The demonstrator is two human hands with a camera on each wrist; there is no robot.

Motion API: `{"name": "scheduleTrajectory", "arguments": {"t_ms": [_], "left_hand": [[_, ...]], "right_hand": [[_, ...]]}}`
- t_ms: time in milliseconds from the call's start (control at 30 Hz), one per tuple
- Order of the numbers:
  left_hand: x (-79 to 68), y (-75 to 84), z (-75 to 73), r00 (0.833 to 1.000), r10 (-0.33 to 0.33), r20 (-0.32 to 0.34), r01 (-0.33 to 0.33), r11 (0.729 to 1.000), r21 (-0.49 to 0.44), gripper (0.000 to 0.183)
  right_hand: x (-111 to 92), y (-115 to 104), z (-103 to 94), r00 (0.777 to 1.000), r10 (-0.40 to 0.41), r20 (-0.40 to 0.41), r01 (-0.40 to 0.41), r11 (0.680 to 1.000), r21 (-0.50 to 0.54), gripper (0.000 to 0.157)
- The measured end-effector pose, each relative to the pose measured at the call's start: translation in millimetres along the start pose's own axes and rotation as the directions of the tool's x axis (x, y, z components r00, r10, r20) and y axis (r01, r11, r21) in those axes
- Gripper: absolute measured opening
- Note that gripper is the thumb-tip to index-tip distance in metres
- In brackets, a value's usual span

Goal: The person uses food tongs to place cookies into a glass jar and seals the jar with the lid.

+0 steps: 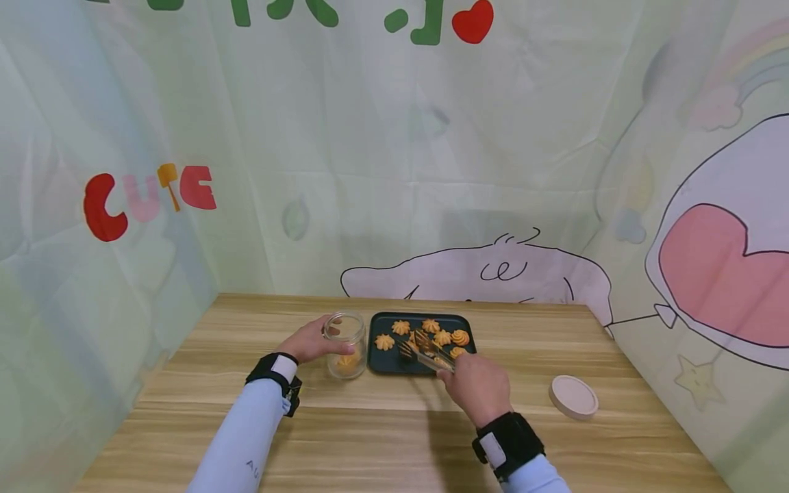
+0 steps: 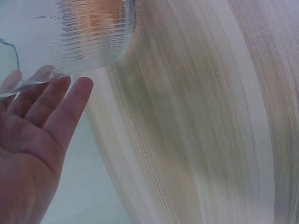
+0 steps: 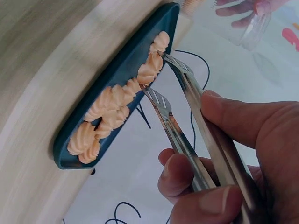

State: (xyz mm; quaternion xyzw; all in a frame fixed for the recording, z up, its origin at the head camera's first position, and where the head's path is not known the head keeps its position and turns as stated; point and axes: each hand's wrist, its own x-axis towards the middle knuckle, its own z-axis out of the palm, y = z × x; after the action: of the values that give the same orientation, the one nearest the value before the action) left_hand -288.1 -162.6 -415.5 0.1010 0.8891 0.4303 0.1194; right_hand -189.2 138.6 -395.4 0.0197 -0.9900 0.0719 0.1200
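Note:
My left hand (image 1: 310,342) holds a clear glass jar (image 1: 348,334) standing on the wooden table, with the thumb across its front. Inside, orange-yellow cookie (image 1: 346,361) shows at the bottom. The left wrist view has the fingers (image 2: 70,105) along the ribbed glass. To the jar's right lies a dark tray (image 1: 379,365) with several swirled cookies (image 1: 385,342) on it. My right hand (image 1: 477,389) grips metal tongs (image 3: 212,135) over the tray. Their two slotted tips lie on either side of one cookie (image 3: 150,68) in the right wrist view.
A round pale lid (image 1: 574,396) lies on the table (image 1: 364,438) to the right of my right hand. Printed cloth (image 1: 394,171) hangs behind the table's far edge and along both sides.

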Motion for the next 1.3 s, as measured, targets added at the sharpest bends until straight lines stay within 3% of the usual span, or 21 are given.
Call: {"name": "scheduleTrajectory", "arguments": {"t_ms": [600, 933, 1300], "left_hand": [[5.3, -6.3, -0.3, 1.0, 0.013, 0.008, -0.013, 1.0, 0.005, 0.089], [3.9, -4.3, -0.2, 1.0, 0.015, 0.007, -0.015, 1.0, -0.001, 0.086], [4.4, -5.1, -0.6, 1.0, 0.011, 0.01, -0.011, 1.0, -0.007, 0.087]], "right_hand": [[5, -7, -20.6, 0.998, -0.045, -0.054, 0.046, 0.999, 0.025, 0.05], [8, -12, -32.1, 0.998, -0.059, -0.037, 0.06, 0.998, 0.029, 0.047], [13, -23, -48.0, 0.987, -0.121, -0.102, 0.121, 0.993, -0.003, 0.045]]}}
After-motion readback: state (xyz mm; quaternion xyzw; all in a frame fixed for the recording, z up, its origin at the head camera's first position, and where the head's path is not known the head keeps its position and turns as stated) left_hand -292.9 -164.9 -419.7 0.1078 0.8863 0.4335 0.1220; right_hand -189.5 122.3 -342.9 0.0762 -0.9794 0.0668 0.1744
